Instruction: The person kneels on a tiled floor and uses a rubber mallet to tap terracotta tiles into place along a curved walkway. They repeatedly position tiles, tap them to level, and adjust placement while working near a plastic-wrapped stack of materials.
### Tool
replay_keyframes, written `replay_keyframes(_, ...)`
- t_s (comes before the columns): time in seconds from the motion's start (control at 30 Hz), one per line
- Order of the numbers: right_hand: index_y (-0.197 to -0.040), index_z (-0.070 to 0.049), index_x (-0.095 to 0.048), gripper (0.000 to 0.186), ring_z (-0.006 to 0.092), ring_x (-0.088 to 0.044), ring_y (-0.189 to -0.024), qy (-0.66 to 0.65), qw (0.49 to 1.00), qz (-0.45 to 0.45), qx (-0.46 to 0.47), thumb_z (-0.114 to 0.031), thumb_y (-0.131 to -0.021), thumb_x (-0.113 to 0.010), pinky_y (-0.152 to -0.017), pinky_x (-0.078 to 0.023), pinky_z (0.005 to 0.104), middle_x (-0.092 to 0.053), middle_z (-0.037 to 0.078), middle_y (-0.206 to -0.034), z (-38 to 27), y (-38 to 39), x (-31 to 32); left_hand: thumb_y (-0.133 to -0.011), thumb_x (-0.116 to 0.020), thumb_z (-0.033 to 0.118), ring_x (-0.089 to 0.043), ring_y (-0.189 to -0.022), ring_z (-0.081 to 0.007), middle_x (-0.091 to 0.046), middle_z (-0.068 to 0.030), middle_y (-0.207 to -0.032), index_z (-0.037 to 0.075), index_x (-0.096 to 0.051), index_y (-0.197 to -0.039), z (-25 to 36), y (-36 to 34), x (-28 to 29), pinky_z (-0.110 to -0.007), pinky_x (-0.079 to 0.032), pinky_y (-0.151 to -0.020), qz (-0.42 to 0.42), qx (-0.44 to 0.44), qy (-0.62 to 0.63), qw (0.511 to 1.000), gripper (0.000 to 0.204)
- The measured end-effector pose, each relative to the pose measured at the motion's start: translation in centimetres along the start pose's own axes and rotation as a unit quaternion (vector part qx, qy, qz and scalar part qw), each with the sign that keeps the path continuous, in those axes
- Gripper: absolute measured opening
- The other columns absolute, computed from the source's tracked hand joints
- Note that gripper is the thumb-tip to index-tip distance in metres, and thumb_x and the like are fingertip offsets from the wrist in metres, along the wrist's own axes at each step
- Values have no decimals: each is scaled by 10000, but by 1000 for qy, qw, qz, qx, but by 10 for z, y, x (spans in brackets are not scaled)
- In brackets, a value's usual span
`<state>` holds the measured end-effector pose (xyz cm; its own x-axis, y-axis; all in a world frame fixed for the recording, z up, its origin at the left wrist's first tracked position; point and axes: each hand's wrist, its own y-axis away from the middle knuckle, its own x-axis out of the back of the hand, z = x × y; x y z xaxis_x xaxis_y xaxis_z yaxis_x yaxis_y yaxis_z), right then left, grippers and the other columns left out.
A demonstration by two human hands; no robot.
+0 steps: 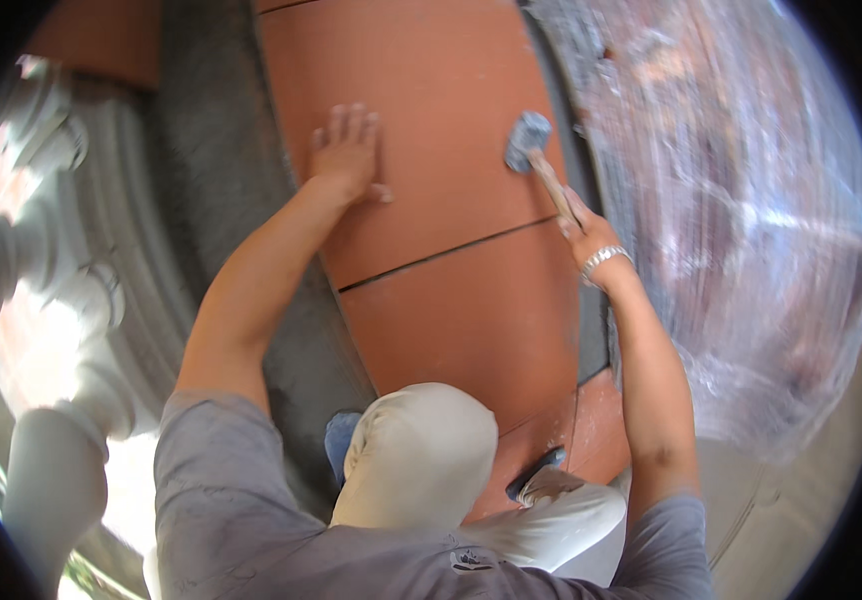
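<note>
**Left hand (pixel 346 160) flat on the upper tile (pixel 441 150), mallet (pixel 528 142) in the right hand (pixel 589 240)**

Your left hand lies palm down near the left edge of the upper tile, fingers spread and thumb held out, gripping nothing. Your right hand is closed around the mallet's wooden handle by the tile's right edge, with a metal band (pixel 606 258) on the wrist. The mallet's grey head is over the right part of that tile; you cannot tell whether it touches the surface.

The upper tile, reddish-orange and large, lies ahead of you. A dark joint (pixel 448 258) separates it from the lower tile (pixel 461 330), which is nearer your bent knee (pixel 421 445). A grey strip (pixel 201 150) runs along the left side of the tiles, and pale balusters (pixel 56 470) stand beyond it. To your right is a bulky load wrapped in clear plastic (pixel 721 200). Near your knee, a blue shoe (pixel 339 442) shows on the left and a dark shoe (pixel 537 474) on the right.
</note>
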<state>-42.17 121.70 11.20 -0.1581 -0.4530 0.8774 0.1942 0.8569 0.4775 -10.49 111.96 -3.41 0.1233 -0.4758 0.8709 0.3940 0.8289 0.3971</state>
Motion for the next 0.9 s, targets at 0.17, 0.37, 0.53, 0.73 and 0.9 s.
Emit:
replay_keyframes(0.17, -1521, -233, -357, 556, 382, -606, -1131, -182, 956, -101, -205, -261, -990, -521, -952, -479, 412, -626, 232, -1257, -13, 9, 2, -634, -865, 538, -95, -1508, -388, -139, -174, -1625, 70, -169, -1558, -3, 0, -4, -569, -237, -1174, 15, -8, 7, 1000, 1248)
replay_keyframes(0.37, -1521, -275, -355, 571, 402, -629, -1097, -143, 989, 11, -39, -263, -983, -545, -961, -482, 436, -647, 207, -1241, -21, 39, -26, -661, -819, 607, -111, -1506, -388, -120, -179, -1632, 60, -156, -1562, -3, 3, -2, -559, -248, -1173, 10, -6, -20, 1000, 1245)
replay_keyframes(0.53, -1514, -337, -346, 591, 445, -644, -971, -54, 998, 26, -17, -289, -970, -571, -885, -507, 481, -678, 244, -1074, -28, 52, -42, -674, -800, 633, -81, -1510, -390, -104, -177, -1637, 60, -140, -1569, -3, 2, 0, -556, -233, -1175, 3, -2, -10, 1000, 1251)
replay_keyframes(0.73, -1524, -332, -324, 621, 460, -653, -850, 20, 996, -53, -63, -261, -960, -573, -816, -517, 520, -673, 281, -904, -48, 58, -44, -685, -779, 651, -85, -1511, -382, -100, -177, -1637, 65, -130, -1570, -2, 3, 0, -536, -234, -1184, -5, 0, -25, 1000, 1244)
replay_keyframes(0.9, -1532, -310, -313, 627, 465, -652, -868, 17, 996, -57, -66, -249, -961, -564, -829, -517, 515, -676, 284, -928, -53, 56, -46, -674, -793, 638, -86, -1510, -384, -101, -177, -1636, 61, -135, -1568, -2, 5, 5, -534, -234, -1186, -5, 4, -14, 1000, 1251)
